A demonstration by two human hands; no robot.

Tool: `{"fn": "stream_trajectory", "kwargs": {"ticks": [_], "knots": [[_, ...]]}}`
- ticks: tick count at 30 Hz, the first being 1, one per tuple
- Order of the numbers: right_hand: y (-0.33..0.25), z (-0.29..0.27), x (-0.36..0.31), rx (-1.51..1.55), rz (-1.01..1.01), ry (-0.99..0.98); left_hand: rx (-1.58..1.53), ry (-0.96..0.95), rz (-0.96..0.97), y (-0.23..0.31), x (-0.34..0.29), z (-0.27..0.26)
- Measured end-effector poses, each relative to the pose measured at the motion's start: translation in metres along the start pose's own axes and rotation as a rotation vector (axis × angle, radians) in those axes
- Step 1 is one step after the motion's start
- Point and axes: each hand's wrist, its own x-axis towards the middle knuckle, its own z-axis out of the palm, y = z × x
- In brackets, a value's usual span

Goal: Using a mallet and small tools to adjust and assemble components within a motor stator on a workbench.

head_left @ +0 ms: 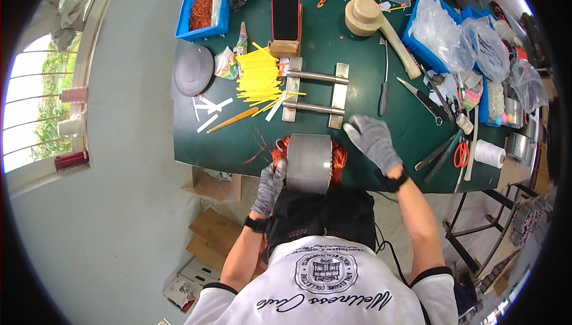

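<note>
A motor stator [308, 163], a grey metal cylinder with copper-wire coils [339, 163] bulging from both ends, lies on its side at the table's near edge, in front of my body. My left hand [271, 185], in a grey glove, grips its left end by the coils; some of its fingers are hard to make out. Loose copper wires trail to the left of it. To the right of the stator, apart from it, my right hand [374, 140] is gloved too, its fingers stretched out over the table and holding nothing. Just beyond the stator stands a metal two-bar rack [316, 109].
Yellow sticks [259, 75] lie in a pile left of the rack, near a phone [286, 15] on a wooden stand. A mallet [363, 15], a screwdriver [384, 95], scissors [461, 154] and a white thread spool [490, 154] lie rightward. A blue bin [221, 27] stands far left.
</note>
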Motion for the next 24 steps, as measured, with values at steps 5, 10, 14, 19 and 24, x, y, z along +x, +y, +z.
{"fn": "stream_trajectory", "kwargs": {"ticks": [5, 10, 14, 19, 24], "knots": [[0.010, 0.066, 0.076, -0.232, -0.563, 0.424, -0.049, -0.021, 0.062, -0.008, -0.019, 0.004], [0.007, 0.055, 0.089, -0.428, -0.385, -0.049, -0.032, 0.050, -0.054, -0.010, -0.017, 0.002], [0.043, 0.038, 0.088, -0.465, -0.312, -0.063, -0.068, 0.103, -0.085, 0.015, -0.003, 0.015], [0.089, 0.017, 0.099, -0.441, -0.209, 0.329, -0.212, 0.125, -0.194, 0.039, 0.025, 0.028], [0.025, -0.007, 0.026, 0.156, -0.143, 0.475, -0.269, 0.158, -0.404, 0.040, 0.041, 0.018]]}}
